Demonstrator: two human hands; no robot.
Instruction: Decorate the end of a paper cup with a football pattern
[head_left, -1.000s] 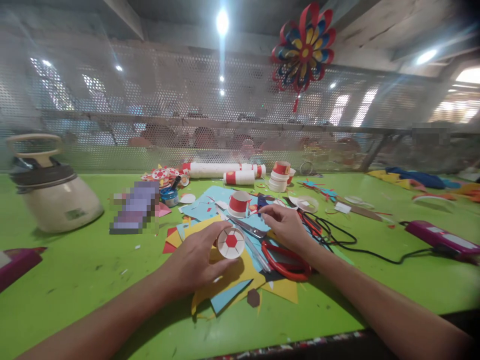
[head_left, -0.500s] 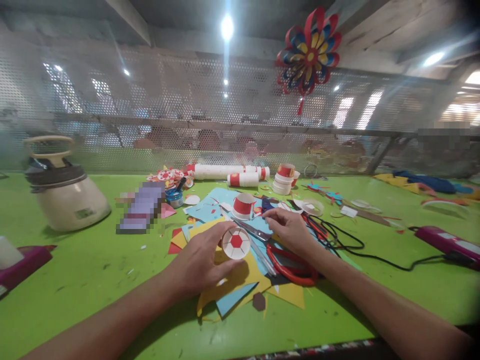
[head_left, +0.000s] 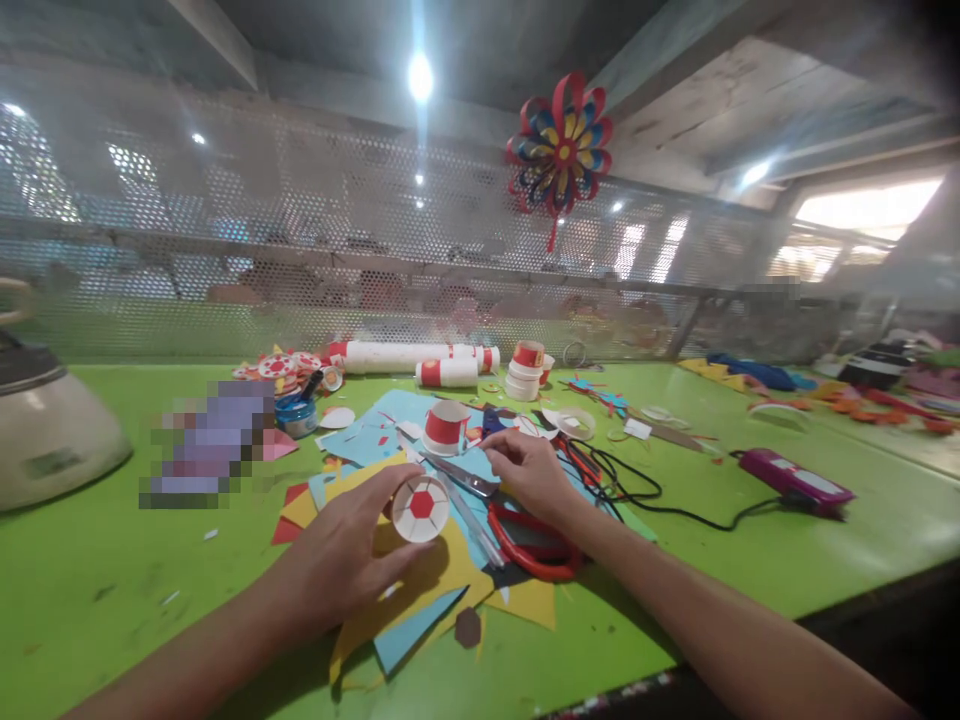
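My left hand (head_left: 335, 545) is closed around a paper cup (head_left: 421, 508), its white round end facing me. That end carries a red hexagon with dark lines running out from it, like a football pattern. My right hand (head_left: 529, 475) is closed in a pinch, fingertips just right of a second red-and-white paper cup (head_left: 446, 428); what sits between them is too small to make out. Beneath that wrist lie large scissors with red handles (head_left: 536, 568), blades pointing away to the left. Blue and yellow paper scraps (head_left: 435, 585) spread under both hands.
A blue jar (head_left: 296, 415), stacked paper cups (head_left: 450, 374) and small red-white paper pieces stand at the back. At right lies a purple corded tool (head_left: 796, 482) with a black cable. A cream vessel (head_left: 60, 435) stands left. A paper flower (head_left: 564, 150) hangs above.
My view has turned to the right, so the whole scene sits further left. Both hands keep nearly the same pose over the paper scraps, the left still around the paper cup.
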